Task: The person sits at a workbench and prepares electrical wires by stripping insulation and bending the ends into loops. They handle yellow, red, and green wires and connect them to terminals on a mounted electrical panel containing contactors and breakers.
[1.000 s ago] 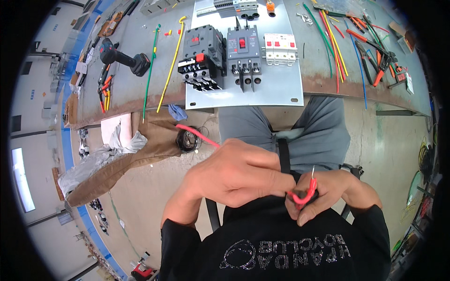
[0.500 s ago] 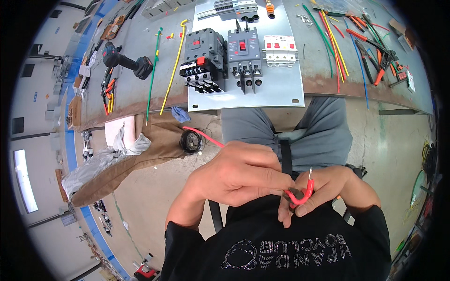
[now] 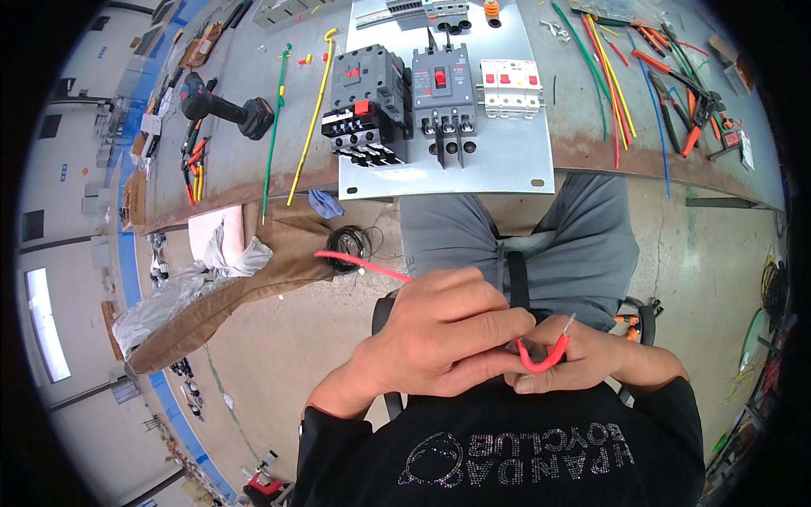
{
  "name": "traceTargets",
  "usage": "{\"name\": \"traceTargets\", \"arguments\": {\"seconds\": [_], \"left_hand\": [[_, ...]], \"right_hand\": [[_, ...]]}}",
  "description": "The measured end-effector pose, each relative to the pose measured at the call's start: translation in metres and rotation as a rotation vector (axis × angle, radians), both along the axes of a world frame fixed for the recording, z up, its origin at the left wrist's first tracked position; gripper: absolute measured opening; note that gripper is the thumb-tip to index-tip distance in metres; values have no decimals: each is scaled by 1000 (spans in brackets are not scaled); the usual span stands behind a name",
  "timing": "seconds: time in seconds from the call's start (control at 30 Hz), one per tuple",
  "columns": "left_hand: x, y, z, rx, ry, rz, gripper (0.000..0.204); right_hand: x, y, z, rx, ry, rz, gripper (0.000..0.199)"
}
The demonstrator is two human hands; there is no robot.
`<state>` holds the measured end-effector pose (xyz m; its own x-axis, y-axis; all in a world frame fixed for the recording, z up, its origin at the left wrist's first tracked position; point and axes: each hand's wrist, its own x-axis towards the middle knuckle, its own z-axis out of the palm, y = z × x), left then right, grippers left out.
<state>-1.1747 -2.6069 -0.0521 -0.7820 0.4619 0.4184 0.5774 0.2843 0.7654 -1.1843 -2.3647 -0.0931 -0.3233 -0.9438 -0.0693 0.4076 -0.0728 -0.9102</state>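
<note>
My left hand [image 3: 448, 334] is closed round a red wire [image 3: 363, 264], whose far end sticks out to the left. On the other side of the fingers the wire bends into a U [image 3: 541, 366] and ends in a stripped, bare tip pointing up. My right hand [image 3: 579, 351] is closed just beside it, its thumb against the bend. It grips what look like pliers, mostly hidden in the palm; orange handles [image 3: 627, 323] show beyond the wrist. Both hands are held over my lap, in front of my black shirt.
On the bench ahead, a metal plate [image 3: 439, 182] carries a contactor [image 3: 367, 101], a breaker [image 3: 443, 89] and a smaller white breaker [image 3: 511, 87]. A cordless drill [image 3: 224, 108] and cut wires lie left, wires and cutters [image 3: 697, 101] right. A black wire coil [image 3: 348, 247] sits below the bench edge.
The left hand has shifted slightly down, and the U bend has opened wider. The right hand has turned, covering the dark jaws, with orange handles now showing above its wrist.
</note>
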Motion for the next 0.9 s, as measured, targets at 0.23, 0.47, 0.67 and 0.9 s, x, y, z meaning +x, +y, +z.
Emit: {"name": "traceTargets", "arguments": {"seconds": [0.23, 0.47, 0.67, 0.9], "left_hand": [[15, 10, 1, -110, -11, 181, 30], [19, 16, -2, -209, -93, 269, 33], [10, 10, 2, -67, -207, 216, 33], [5, 5, 3, -70, -356, 197, 25]], "right_hand": [[-5, -1, -2, 160, 293, -181, 21], [-12, -2, -19, 219, 391, -270, 27], [-39, 7, -23, 145, 618, -247, 36], [-32, 22, -31, -31, -108, -519, 27]]}}
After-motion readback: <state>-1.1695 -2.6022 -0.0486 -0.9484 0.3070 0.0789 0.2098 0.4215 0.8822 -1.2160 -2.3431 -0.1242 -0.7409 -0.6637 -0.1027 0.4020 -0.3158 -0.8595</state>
